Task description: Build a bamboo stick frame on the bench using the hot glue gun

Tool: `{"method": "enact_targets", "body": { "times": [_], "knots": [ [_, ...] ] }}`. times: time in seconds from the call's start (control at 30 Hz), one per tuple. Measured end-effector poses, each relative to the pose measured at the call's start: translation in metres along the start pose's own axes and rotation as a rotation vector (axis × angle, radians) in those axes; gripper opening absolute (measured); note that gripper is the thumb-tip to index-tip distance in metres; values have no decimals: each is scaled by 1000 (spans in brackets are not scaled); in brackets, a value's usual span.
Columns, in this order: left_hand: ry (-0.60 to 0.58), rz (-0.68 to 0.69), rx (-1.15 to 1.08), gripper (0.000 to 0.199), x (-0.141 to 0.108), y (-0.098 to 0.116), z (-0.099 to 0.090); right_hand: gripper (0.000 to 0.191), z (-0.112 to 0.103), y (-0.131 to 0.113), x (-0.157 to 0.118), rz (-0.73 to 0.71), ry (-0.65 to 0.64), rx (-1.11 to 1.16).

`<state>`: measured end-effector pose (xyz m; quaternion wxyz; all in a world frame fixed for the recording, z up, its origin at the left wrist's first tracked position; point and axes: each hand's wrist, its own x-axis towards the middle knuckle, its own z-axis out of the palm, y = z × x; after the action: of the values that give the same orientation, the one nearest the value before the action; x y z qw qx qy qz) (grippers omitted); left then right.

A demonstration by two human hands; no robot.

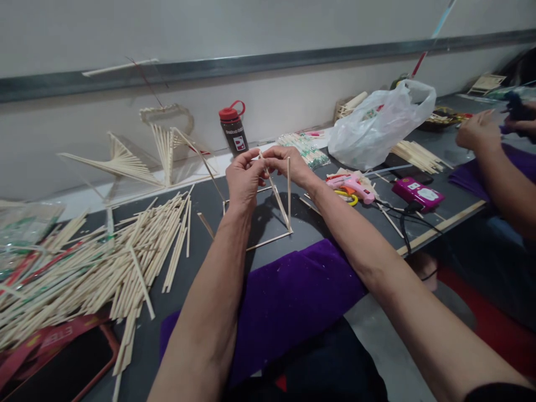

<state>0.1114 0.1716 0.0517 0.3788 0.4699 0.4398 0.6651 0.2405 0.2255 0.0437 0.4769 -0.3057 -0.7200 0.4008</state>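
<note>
Head view: bottle (234,134) eleven o'clock, stick pile (121,262) eight, glue gun (354,185) four. Left hand (246,177), right hand (291,163): fingers clamped on slanted stick (278,196) above thin open frame (268,242).

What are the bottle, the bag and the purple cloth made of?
Bottle: probably hard plastic, dark with a red lid.
Bag: thin, glossy plastic film; it's crinkled and translucent.
Cloth: soft fabric, perhaps velvet or felt, matt and lint-specked.

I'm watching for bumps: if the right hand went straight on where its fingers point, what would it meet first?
Probably the left hand, its fingers close beside those of the right hand at a thin stick; exact depth is unclear.
</note>
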Motion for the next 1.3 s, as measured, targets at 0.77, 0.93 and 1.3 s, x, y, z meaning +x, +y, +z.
{"method": "enact_targets", "body": {
  "times": [0.77, 0.93, 1.3],
  "knots": [
    [-16, 23, 54, 22, 2, -1, 3, 25, -1, 3, 1, 2, 3, -1],
    [-7, 16, 39, 21, 2, 0, 4, 23, -2, 3, 1, -24, 0, -16],
    [-15, 18, 47, 21, 2, 0, 3, 16, -1, 2, 0, -28, -3, 5]
  ]
}}
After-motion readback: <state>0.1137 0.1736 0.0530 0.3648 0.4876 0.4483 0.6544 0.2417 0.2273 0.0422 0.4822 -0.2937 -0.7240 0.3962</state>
